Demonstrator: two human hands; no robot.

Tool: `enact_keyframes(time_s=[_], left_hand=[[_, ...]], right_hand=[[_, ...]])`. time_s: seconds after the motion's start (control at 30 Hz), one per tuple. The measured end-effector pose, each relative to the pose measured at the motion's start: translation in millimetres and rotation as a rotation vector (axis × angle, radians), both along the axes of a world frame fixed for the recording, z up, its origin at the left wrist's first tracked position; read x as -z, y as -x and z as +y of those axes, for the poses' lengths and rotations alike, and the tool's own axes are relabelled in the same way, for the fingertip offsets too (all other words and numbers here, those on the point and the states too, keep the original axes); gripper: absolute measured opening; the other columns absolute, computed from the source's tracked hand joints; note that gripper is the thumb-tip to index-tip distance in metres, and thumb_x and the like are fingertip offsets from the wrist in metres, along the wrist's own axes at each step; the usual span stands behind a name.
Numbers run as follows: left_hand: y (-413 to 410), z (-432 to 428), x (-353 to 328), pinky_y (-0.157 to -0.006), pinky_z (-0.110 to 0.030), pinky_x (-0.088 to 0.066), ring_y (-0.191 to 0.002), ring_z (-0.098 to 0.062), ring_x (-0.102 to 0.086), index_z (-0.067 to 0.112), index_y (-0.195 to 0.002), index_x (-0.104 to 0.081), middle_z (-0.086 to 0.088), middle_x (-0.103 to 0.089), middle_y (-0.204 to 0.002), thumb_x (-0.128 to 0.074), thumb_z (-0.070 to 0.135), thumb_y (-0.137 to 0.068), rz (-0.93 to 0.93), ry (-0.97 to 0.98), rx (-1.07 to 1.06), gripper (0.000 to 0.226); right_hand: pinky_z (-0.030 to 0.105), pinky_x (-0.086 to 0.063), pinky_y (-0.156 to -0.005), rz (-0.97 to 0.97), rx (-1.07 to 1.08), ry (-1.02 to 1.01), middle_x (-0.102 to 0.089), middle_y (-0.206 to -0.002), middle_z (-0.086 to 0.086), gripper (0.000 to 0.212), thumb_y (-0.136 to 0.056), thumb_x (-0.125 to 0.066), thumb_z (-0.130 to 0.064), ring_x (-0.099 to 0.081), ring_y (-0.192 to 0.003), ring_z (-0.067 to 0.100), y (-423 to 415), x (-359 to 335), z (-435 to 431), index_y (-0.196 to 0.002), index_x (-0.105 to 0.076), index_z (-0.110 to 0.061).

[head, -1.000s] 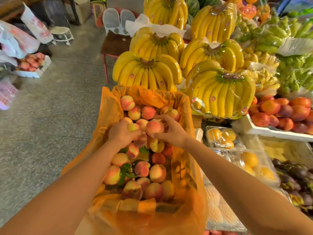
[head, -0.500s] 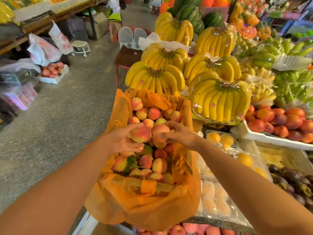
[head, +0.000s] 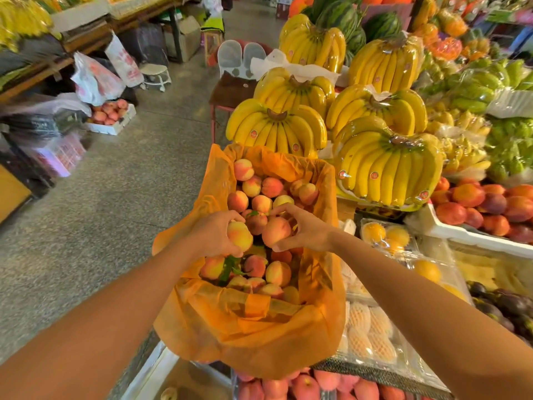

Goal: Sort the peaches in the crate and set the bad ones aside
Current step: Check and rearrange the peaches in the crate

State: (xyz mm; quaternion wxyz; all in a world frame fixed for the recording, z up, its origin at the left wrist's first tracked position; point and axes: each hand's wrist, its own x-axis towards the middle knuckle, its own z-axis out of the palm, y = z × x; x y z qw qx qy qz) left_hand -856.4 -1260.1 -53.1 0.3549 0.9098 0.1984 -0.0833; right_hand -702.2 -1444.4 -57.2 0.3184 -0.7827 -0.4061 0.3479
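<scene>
A crate lined with an orange plastic bag (head: pixel 253 327) stands in front of me, filled with several pink-yellow peaches (head: pixel 261 187). My left hand (head: pixel 213 235) grips a yellowish peach (head: pixel 240 235) just above the pile. My right hand (head: pixel 305 230) grips a pinker peach (head: pixel 275 230) right beside it. Both held peaches hover over the middle of the crate, nearly touching. Green leaves (head: pixel 227 268) lie among the fruit below.
Banana bunches (head: pixel 277 127) are stacked right behind the crate. Trays of nectarines (head: pixel 487 209) and packed oranges (head: pixel 386 235) lie to the right. More peaches (head: pixel 288 385) sit below the crate. A white box of peaches (head: pixel 111 115) rests on the floor at left.
Both hands have lifted a peach each out of the pile and hold them higher, side by side. The view has tilted up and pulled back.
</scene>
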Motion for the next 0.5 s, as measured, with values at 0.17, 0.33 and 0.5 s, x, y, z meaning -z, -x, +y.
enact_keyframes(time_s=[0.17, 0.33, 0.5], left_hand=[[9.9, 5.3, 0.2, -0.085, -0.033, -0.042, -0.112, -0.020, -0.050, 0.028, -0.123, -0.050, 0.005, -0.054, -0.121, -0.081, 0.045, -0.064, -0.032, -0.317, 0.144, 0.069], [25.4, 20.1, 6.9, -0.097, -0.035, -0.030, -0.110, -0.015, -0.050, 0.033, -0.119, -0.053, 0.011, -0.058, -0.115, -0.068, 0.069, -0.059, -0.161, -0.345, 0.086, 0.071], [32.8, 33.2, 12.9, -0.093, -0.032, -0.027, -0.110, -0.014, -0.053, 0.030, -0.121, -0.054, 0.010, -0.060, -0.117, -0.044, 0.080, -0.047, -0.162, -0.351, 0.090, 0.090]], right_hand=[[0.035, -0.044, -0.097, -0.093, -0.120, 0.221, -0.050, -0.130, -0.002, 0.079, -0.065, -0.084, -0.047, -0.048, -0.117, 0.018, 1.5, 15.7, 10.9, -0.131, -0.047, -0.024], [0.036, -0.043, -0.099, -0.227, -0.271, 0.329, -0.048, -0.131, 0.003, 0.073, -0.072, -0.082, -0.040, -0.045, -0.120, 0.021, 17.4, 37.4, 25.0, -0.135, -0.049, -0.021], [0.037, -0.044, -0.095, -0.343, -0.378, 0.442, -0.048, -0.128, 0.009, 0.076, -0.073, -0.081, -0.034, -0.048, -0.117, 0.028, 29.4, 66.5, 38.2, -0.139, -0.045, -0.021]])
